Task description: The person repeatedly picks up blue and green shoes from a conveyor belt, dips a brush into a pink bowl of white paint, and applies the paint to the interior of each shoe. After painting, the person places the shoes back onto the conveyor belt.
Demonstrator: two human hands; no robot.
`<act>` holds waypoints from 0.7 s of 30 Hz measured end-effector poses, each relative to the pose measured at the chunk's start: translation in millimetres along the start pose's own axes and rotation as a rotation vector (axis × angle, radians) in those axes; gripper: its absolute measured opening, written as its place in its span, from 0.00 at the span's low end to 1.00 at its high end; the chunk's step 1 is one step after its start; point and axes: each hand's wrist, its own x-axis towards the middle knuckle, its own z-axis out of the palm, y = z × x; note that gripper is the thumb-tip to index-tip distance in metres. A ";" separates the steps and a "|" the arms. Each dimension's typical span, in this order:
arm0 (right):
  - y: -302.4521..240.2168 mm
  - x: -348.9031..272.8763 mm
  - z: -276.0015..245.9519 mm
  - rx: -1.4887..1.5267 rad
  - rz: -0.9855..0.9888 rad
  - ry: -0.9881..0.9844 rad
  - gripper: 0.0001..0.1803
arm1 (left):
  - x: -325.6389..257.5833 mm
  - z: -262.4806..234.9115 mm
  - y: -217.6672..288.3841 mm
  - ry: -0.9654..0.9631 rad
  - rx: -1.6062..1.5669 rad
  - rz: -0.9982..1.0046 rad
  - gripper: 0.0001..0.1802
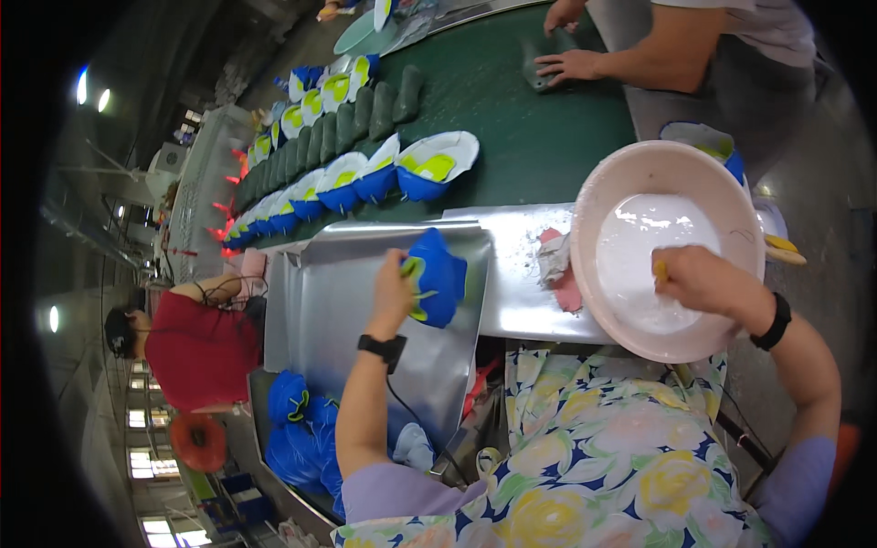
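Observation:
My left hand [393, 290] holds a blue shoe upper [437, 277] with yellow-green trim over a sloped metal tray [347, 292]. My right hand [699, 279] is closed on a small yellow-handled brush [660, 271], dipped in the white liquid of a pink basin [585, 219]. A black band sits on each wrist. A grey and pink rag [557, 260] lies between the shoe upper and the basin.
A green conveyor belt [539, 146] carries rows of blue-and-white shoe uppers [365, 173] and grey soles [365, 114]. Another person's hands [571, 66] press a sole at the far end. A person in red [196, 352] sits left. More blue uppers [297, 429] are piled below the tray.

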 end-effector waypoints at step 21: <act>-8.7 -27.1 -67.2 0.414 0.038 0.812 0.22 | 33.3 49.0 242.4 -0.458 -1.338 0.056 0.30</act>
